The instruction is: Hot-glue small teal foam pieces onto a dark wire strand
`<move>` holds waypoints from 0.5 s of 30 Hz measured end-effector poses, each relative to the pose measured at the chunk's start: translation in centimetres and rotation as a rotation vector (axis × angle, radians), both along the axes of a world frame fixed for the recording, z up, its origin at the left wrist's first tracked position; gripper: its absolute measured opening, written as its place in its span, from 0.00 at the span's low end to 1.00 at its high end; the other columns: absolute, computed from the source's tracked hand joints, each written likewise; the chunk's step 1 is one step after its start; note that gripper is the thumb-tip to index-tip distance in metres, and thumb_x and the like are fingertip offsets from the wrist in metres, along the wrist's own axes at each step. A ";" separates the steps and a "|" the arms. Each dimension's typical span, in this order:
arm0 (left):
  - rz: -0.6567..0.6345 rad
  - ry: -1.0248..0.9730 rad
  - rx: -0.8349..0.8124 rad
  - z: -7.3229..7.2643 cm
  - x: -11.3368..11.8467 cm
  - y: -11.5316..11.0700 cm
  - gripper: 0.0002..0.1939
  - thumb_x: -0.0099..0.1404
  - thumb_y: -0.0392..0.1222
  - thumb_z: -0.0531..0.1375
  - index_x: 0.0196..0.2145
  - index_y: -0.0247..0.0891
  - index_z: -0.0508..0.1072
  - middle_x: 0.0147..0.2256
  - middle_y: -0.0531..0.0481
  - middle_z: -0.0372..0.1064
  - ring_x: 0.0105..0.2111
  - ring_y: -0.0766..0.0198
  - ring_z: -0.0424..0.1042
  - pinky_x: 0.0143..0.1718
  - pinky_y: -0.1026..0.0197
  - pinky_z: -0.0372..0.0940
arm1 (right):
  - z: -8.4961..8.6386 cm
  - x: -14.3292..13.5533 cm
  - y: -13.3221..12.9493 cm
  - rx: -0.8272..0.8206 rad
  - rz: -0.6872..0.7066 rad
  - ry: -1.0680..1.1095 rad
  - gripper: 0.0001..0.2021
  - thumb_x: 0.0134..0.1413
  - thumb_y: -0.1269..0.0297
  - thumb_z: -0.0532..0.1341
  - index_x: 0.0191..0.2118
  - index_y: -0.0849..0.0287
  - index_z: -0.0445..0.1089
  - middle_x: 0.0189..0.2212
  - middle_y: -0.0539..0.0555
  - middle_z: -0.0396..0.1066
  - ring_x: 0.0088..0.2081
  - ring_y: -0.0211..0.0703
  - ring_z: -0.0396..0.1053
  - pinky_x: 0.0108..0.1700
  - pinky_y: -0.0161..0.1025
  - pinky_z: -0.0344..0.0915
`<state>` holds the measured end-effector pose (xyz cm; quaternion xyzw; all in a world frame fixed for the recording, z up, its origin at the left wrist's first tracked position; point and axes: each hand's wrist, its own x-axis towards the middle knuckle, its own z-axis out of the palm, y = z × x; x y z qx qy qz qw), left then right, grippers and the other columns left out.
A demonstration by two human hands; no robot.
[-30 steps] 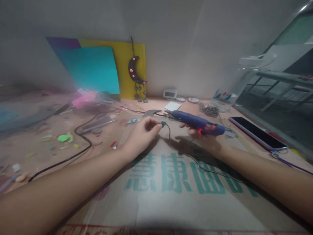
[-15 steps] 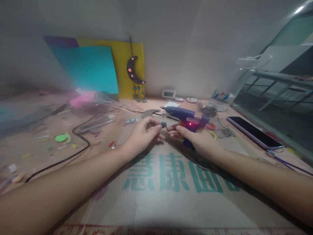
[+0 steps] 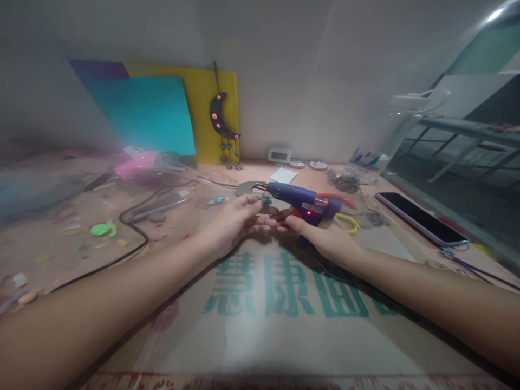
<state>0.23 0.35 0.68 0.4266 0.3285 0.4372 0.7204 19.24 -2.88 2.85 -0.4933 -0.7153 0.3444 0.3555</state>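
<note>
Between the thumb and fingers of my left hand (image 3: 238, 222) is a small dark teal piece (image 3: 266, 199). My right hand (image 3: 325, 233) is wrapped round a blue glue gun (image 3: 294, 194) with a lit red light. The gun's nozzle points left, close above the teal piece; whether they touch I cannot tell. The fingertips of both hands meet or nearly meet below the gun. Behind the hands lies a grey crescent (image 3: 246, 188). A dark moon ornament (image 3: 219, 116) with pink dots hangs against a yellow sheet (image 3: 174, 72).
A black cable (image 3: 144, 238) curves across the left side, among colourful scraps and a green piece (image 3: 100, 229). On the right are a phone (image 3: 420, 218), a grey chain pile (image 3: 344, 181) and a clear container (image 3: 365, 168). A small white display (image 3: 279, 155) stands at the wall.
The glue gun has shifted slightly left and down, its nozzle now nearer the teal piece. Both hands have come closer together. Red and yellow handles behind the gun show more.
</note>
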 end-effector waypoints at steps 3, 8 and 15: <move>0.016 0.002 0.016 -0.1 0.0 -0.1 0.05 0.64 0.37 0.59 0.34 0.36 0.63 0.27 0.50 0.73 0.24 0.69 0.74 0.27 0.68 0.69 | 0.1 0.1 -0.1 -0.015 0.002 0.020 0.10 0.57 0.57 0.59 0.40 0.52 0.74 0.38 0.52 0.78 0.41 0.50 0.76 0.43 0.44 0.73; 0.126 0.089 0.196 -0.6 0.2 -0.3 0.08 0.63 0.38 0.60 0.34 0.35 0.63 0.25 0.51 0.72 0.24 0.67 0.74 0.28 0.65 0.70 | 0.0 2.3 1.1 0.202 -0.052 -0.121 0.14 0.58 0.51 0.57 0.37 0.55 0.71 0.28 0.53 0.75 0.32 0.46 0.74 0.37 0.43 0.71; 0.243 0.163 0.223 -0.9 0.1 0.2 0.06 0.64 0.38 0.59 0.35 0.34 0.65 0.27 0.50 0.72 0.24 0.69 0.73 0.28 0.66 0.69 | -1.5 3.9 2.7 0.444 -0.035 -0.217 0.14 0.51 0.49 0.61 0.32 0.56 0.72 0.31 0.54 0.75 0.34 0.49 0.74 0.38 0.46 0.70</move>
